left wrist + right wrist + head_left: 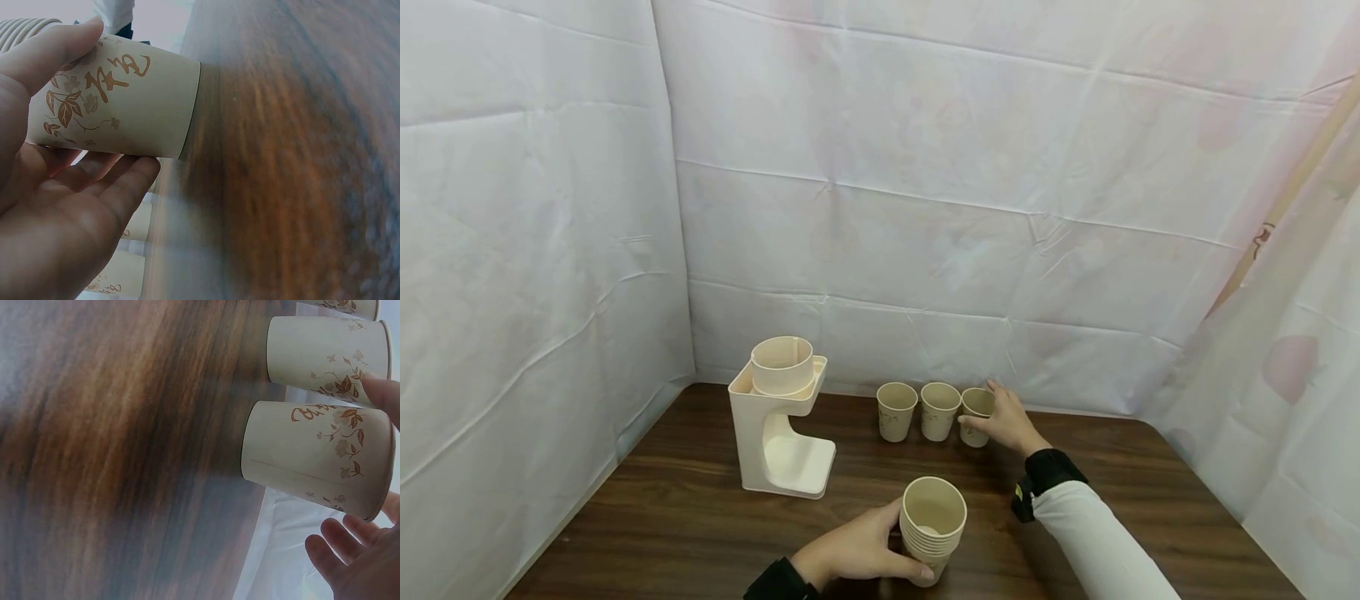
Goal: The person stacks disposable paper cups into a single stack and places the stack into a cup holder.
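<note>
Holding a stack of nested cream paper cups (pixel 934 537), the left hand (pixel 868 546) is shown by the head view at the near side of a dark brown wood-grain table (pixel 662 533); its thumb and fingers are wrapped round the side of the stack, whose mouth is turned up. Farther back, three single cream paper cups are lined up in a row: a left cup (pixel 895 417), a middle cup (pixel 937 417) and a right cup (pixel 976 404). The right hand (pixel 1011 425) is set about the right cup — thumb in front, fingers behind, spread apart. Left of the row, a cream plastic C-shaped stand (pixel 752 442) is placed, topped by a round open cream cylinder (pixel 782 375). The table is backed by a white fabric sheet (pixel 925 167) with faint pink patches.

By the left wrist view, the outer cup of the stack is shown side on, decorated with brown leaf print (pixel 65 112) and lettering. Whether its base touches the table cannot be told for certain from this angle. Beyond the fingers, parts of standing cups are seen.

By the right wrist view, the right cup is shown close up — a gap is left between its wall and the lower fingertips (pixel 317 547). The middle cup is seen just beside it, and the left cup is cut off by the top edge.
</note>
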`<state>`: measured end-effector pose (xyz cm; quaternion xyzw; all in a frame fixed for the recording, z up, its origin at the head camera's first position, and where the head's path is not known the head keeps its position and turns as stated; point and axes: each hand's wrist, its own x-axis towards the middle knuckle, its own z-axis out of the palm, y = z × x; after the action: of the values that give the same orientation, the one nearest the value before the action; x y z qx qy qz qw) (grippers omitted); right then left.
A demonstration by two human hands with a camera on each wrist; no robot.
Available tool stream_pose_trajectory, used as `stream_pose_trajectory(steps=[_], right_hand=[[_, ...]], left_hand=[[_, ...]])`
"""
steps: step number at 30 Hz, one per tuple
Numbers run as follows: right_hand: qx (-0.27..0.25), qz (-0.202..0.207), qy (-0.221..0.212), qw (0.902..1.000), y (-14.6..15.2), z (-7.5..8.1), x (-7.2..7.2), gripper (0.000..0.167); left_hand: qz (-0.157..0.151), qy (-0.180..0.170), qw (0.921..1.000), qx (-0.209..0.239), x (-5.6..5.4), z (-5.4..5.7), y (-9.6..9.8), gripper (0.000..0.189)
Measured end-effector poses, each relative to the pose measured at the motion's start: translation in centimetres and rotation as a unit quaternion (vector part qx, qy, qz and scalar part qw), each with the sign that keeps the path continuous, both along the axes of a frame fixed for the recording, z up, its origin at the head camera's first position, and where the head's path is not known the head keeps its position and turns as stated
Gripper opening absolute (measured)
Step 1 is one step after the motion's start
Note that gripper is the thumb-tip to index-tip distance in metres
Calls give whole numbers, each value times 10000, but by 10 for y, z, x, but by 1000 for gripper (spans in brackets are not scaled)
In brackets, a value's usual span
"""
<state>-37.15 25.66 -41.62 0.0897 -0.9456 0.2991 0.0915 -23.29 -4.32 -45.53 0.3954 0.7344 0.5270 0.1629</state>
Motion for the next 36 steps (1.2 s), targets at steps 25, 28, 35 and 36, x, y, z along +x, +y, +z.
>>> stream_pose_trajectory(steps=[25,28,35,36], right_hand=[[23,-91,189,9998,1,-6,-5,70],[23,-101,130,9999,3,-4,-1,68],[20,-47,-76,10000,6,4,10,65],[25,-29,-95,9999,7,4,12,66]], left_hand=[[-46,-27,10000,12,0,-1,1,72],[-64,38,10000,19,-1,-1,1,72],[-48,197,9998,-24,-3,-1,0,73],[-50,190,9998,-15,-3,-2,0,73]])
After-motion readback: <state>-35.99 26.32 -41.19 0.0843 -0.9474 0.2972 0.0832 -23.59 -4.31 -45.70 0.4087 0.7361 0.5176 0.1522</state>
